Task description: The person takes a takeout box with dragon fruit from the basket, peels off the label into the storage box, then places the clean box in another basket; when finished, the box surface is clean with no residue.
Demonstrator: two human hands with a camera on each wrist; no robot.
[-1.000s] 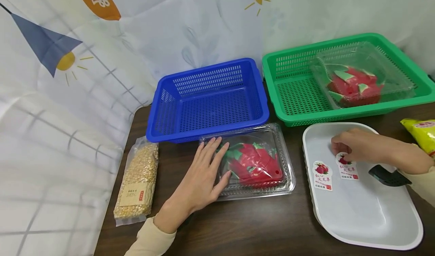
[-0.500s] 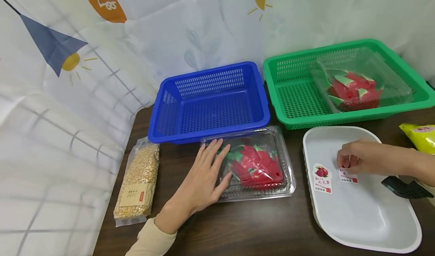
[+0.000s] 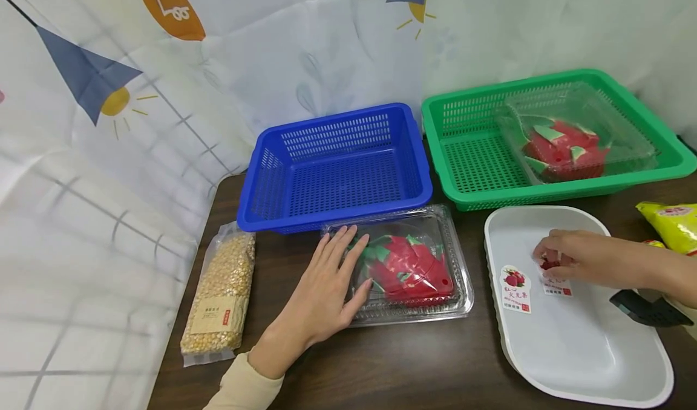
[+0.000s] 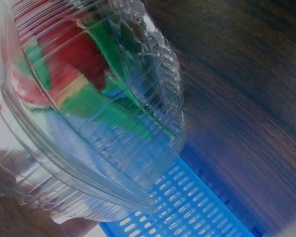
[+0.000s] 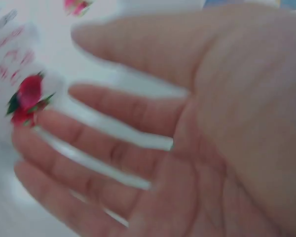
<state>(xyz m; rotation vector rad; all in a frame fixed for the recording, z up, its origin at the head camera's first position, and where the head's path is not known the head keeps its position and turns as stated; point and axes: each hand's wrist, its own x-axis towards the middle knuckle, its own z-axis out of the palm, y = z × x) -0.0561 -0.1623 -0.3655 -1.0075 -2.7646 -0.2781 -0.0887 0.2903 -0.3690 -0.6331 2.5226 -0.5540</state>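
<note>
My left hand (image 3: 318,292) lies with spread fingers on the left part of a closed clear plastic box (image 3: 461,286). Inside that box sits a red dragon fruit (image 3: 408,271) with green tips, also visible through the box wall (image 4: 153,113) in the left wrist view. Over a shallow white tray (image 3: 604,349), my right hand (image 3: 593,262) has its fingertips at the top of a dragon fruit sticker (image 3: 556,285), partly covering it. In the right wrist view the thumb and fingers stand apart, nothing pinched between them. A second sticker (image 3: 515,290) lies left of it.
A blue basket (image 3: 343,174) stands behind the box, touching or nearly so. Behind the tray, a green basket (image 3: 474,162) holds another boxed dragon fruit (image 3: 563,150). A bag of corn kernels (image 3: 220,289) lies at left, a yellow packet (image 3: 672,222) at right.
My right hand has shifted slightly within the tray, its fingertips staying about the same sticker's upper part. The left hand keeps its place on the box. The head view has tilted a little.
</note>
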